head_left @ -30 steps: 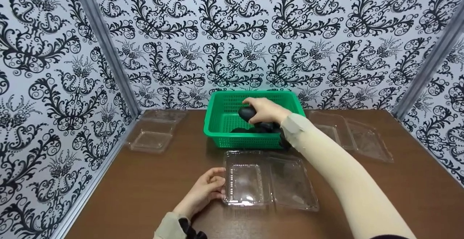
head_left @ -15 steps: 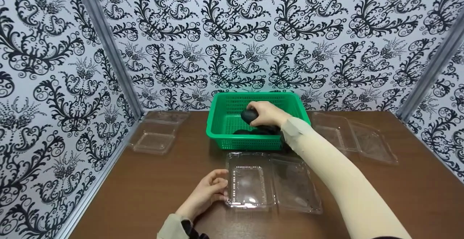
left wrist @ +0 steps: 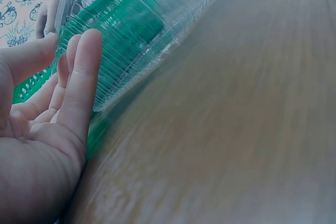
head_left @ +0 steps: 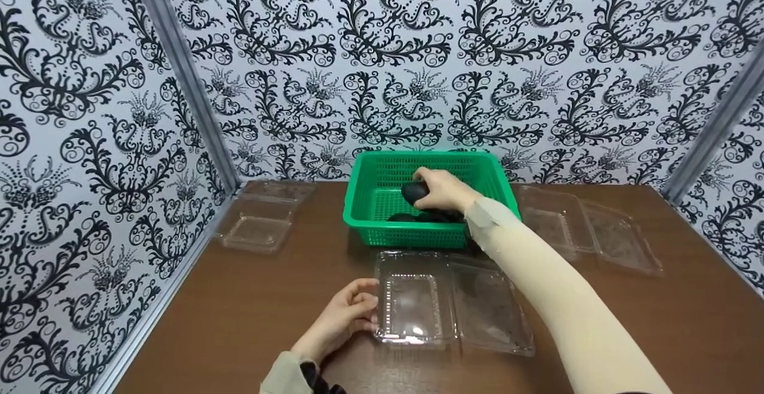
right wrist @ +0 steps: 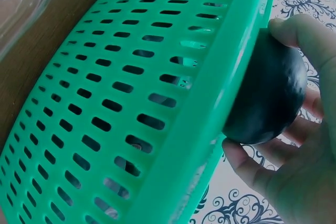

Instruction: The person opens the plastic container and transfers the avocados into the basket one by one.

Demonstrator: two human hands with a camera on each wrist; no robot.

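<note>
A black, glossy, egg-shaped object, much like an eggplant, is gripped by my right hand above the green basket. In the right wrist view, the thumb and fingers curl round this dark object, beside the basket rim. More dark objects lie in the basket, partly hidden by its front wall and my hand. My left hand touches the left edge of an unfolded clear plastic clamshell container. In the left wrist view, its fairly straight fingers rest against the container's ribbed side.
Another open clear container lies on the left of the brown table. A third clear container lies on the right, partly behind my right arm. A patterned wall stands behind the basket.
My right hand has lowered slightly into the basket with the dark object in its grip. The left hand stays at the container's edge. The whole head view has shifted a little.
</note>
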